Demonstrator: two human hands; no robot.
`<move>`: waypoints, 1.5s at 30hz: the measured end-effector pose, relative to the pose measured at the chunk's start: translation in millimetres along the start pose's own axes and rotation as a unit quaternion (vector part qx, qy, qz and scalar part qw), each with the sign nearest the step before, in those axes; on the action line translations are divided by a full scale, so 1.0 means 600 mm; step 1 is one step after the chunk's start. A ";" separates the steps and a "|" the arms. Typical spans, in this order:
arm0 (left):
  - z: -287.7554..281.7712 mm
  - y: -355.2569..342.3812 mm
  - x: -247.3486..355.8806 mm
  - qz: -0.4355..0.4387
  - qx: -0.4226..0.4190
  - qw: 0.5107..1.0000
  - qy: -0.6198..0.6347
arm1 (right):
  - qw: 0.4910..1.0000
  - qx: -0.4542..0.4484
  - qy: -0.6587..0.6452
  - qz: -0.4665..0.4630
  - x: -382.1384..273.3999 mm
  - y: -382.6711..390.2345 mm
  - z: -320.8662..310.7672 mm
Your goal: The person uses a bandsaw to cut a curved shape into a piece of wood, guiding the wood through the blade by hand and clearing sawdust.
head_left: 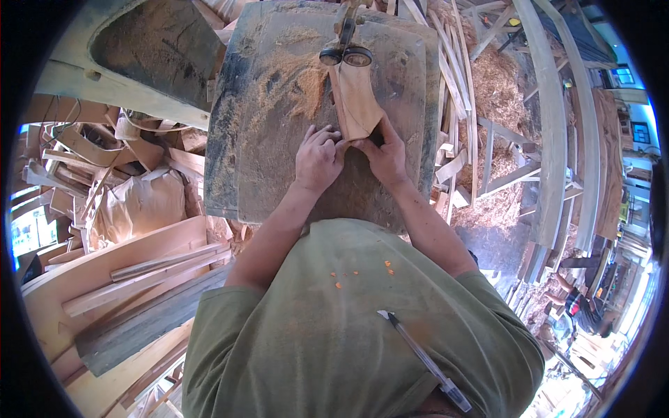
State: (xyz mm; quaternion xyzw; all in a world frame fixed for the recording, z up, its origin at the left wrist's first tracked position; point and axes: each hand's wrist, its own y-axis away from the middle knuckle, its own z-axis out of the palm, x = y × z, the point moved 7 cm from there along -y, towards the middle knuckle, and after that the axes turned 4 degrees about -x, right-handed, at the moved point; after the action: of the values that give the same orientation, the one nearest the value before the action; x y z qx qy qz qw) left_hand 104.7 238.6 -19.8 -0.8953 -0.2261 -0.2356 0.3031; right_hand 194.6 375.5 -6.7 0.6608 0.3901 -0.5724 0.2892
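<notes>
A pale curved wooden block [359, 101] lies on the worn saw table [265, 160], its far end under the round guide parts [346, 56] of a band saw; the blade itself is too small to make out. My left hand [320, 157] is at the block's near left corner, fingers curled and thumb against the wood. My right hand [382, 152] grips the near right corner, fingers partly hidden along the side. Sawdust [296, 83] coats the table left of the block.
The machine's body [77, 83] fills the upper left. Offcuts and boards [139, 272] crowd the left side. Long planks [550, 139] and wood shavings [491, 83] are on the right. A person [589, 310] is at the far lower right. A pen [425, 359] sits at my green shirt's pocket.
</notes>
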 end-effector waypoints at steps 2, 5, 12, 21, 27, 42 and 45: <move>0.000 -0.001 0.000 -0.012 -0.005 1.000 0.004 | 1.000 0.001 0.008 0.001 -0.007 -0.001 0.000; -0.003 -0.003 -0.001 -0.026 0.001 1.000 0.006 | 1.000 0.001 0.010 -0.002 -0.007 -0.001 -0.001; -0.003 -0.004 -0.002 -0.028 -0.002 1.000 0.003 | 1.000 0.004 -0.015 -0.011 0.002 -0.004 0.001; -0.003 -0.003 -0.004 -0.025 0.001 1.000 0.003 | 0.999 0.002 -0.033 -0.017 0.001 -0.006 0.007; -0.002 -0.006 -0.007 -0.047 -0.004 0.999 0.009 | 0.999 0.006 -0.033 -0.007 0.002 -0.008 0.008; -0.007 -0.009 -0.005 -0.073 0.006 0.997 0.006 | 0.999 0.010 -0.033 -0.015 0.005 -0.012 0.010; -0.009 -0.007 -0.005 -0.069 0.011 0.997 -0.020 | 0.999 0.004 -0.039 -0.029 0.006 -0.015 0.011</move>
State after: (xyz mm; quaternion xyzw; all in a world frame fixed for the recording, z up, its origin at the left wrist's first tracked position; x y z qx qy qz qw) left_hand 98.4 237.5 -15.6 -0.8785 -0.2962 -0.2360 0.2912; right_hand 183.4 375.7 -10.9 0.6277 0.3951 -0.6074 0.2846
